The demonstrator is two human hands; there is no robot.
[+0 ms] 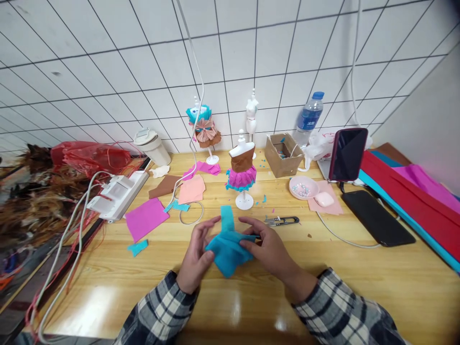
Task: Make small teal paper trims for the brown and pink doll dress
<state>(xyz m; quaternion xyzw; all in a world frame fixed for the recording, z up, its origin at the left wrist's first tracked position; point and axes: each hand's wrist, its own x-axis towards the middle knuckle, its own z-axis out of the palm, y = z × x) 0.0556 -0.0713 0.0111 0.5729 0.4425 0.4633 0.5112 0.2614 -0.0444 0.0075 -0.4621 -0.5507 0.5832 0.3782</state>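
Observation:
A crumpled, folded blue piece of crepe-like material is between my two hands over the table's front middle. My left hand grips its left edge, thumb on top and fingers curled behind. On the right edge, my right hand pinches it between thumb and fingers. A straight blue strip sticks up from its top; I cannot tell whether it is joined. Just beyond stands a small white dress form wearing a brown top and a ruffled pink skirt with blue trim. Thread snips lie by my right hand.
Pink and peach pieces lie left, near a wire ring and power strip. Behind are two more dress forms, a cardboard box and a water bottle. Right are a bead dish and phones.

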